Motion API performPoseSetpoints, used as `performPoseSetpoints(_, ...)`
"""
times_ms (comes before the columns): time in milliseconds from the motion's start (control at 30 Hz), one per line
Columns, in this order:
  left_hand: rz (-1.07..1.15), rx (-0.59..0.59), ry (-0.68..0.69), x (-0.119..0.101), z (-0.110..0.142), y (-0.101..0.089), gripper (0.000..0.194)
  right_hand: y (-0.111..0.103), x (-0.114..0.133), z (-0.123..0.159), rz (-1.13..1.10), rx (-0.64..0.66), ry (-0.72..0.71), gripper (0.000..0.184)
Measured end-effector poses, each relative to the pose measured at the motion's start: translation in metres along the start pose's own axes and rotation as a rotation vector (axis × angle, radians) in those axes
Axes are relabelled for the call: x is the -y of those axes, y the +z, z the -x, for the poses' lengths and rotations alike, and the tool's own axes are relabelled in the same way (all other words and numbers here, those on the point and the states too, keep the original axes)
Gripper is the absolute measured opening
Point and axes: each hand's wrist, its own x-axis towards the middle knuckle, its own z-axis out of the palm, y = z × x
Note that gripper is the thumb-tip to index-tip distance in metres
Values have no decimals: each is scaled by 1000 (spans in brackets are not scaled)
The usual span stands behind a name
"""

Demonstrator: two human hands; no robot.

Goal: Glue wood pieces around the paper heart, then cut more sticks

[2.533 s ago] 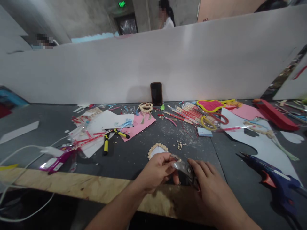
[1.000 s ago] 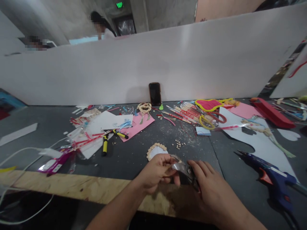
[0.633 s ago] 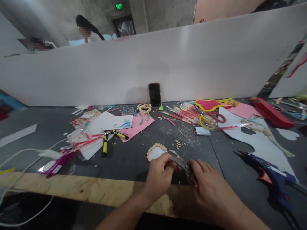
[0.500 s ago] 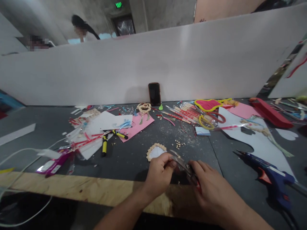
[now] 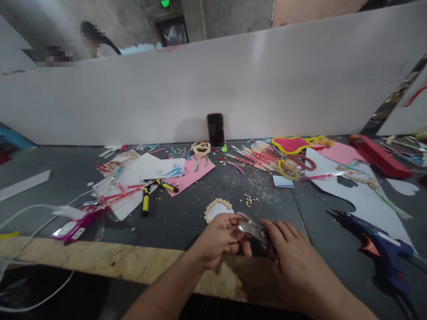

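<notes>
My right hand (image 5: 295, 255) is wrapped around the handles of a pair of pruning shears (image 5: 255, 231), whose curved metal blades point left and stand apart. Right by the blades, my left hand (image 5: 218, 240) has thumb and fingers pinched together; whatever lies in that pinch is too small or too hidden to name. Just beyond my left hand, a white rounded card (image 5: 218, 210) edged with small pale wooden pieces lies on the dark table, its near side covered by the hand. A little pile of small pale pieces (image 5: 249, 200) is scattered to its right.
A blue glue gun (image 5: 376, 240) lies at the right, a purple one (image 5: 76, 224) at the left. Yellow-handled pliers (image 5: 146, 202), patterned chopsticks (image 5: 255, 156) and papers surround the middle. A phone (image 5: 215, 129) leans on the white partition (image 5: 143, 102); people are behind it.
My left hand turned over, thumb folding in and then opening out again, while the shear blades tilted and swung back. A person behind the partition moved left.
</notes>
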Motion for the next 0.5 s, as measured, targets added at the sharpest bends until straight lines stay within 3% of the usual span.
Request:
performPoseSetpoints(67, 55, 77, -49, -2, -1, -4, 26, -1, 2, 0, -2, 17, -4, 58)
performPoseSetpoints(133, 20, 63, -49, -2, -2, -5, 23, -4, 4, -1, 5, 41, 14, 53)
performPoseSetpoints(200, -89, -37, 10, 1, -3, -2, 18, -7, 7, -4, 11, 74, 49, 45)
performPoseSetpoints(300, -417, -318, 256, 7, -2, 5, 15, -11, 10, -8, 0, 116, 87, 39)
performPoseSetpoints(367, -614, -443, 406, 9, -1, 9, 16, -13, 11, -10, -23, 127, 89, 37)
performPoseSetpoints(500, -624, -410, 431, 10, 0, 10, 22, -18, 11, -8, -88, 142, 69, 33)
